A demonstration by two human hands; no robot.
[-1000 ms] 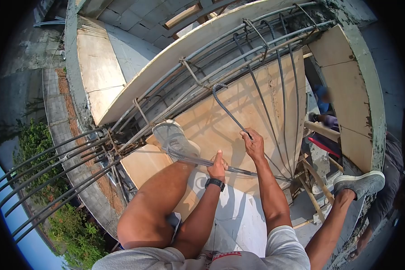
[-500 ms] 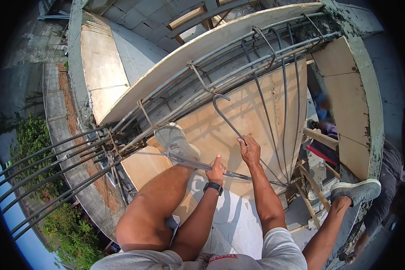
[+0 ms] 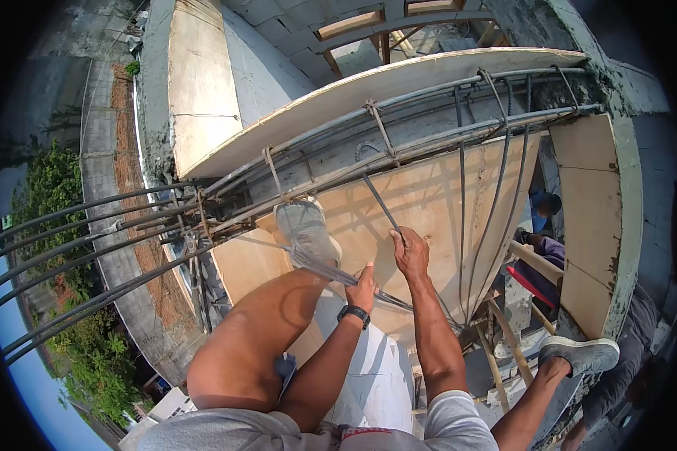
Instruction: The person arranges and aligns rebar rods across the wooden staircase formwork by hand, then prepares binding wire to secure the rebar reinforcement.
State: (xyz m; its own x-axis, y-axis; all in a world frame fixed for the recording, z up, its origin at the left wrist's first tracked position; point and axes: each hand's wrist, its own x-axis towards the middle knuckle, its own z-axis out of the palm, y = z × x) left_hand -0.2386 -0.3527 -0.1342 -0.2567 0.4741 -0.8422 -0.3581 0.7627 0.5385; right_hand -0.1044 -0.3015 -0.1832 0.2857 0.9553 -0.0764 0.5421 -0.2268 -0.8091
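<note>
While the right hand [image 3: 411, 255] is closed around a dark steel rod [image 3: 381, 200], fingers curled, the left hand [image 3: 363, 288] is wrapped around a bundle of thin bars [image 3: 322, 267], thumb extended. Hands near each other, not touching. Rod slants up over a plywood panel [image 3: 440, 203] to the bar cage [image 3: 384, 135]. Bundle runs from the left shoe [image 3: 305, 228] towards the right forearm [image 3: 438, 338]; shoe contact: cannot tell.

The rod [image 3: 381, 201] is ribbed metal, the panel [image 3: 431, 197] smooth wood
</note>
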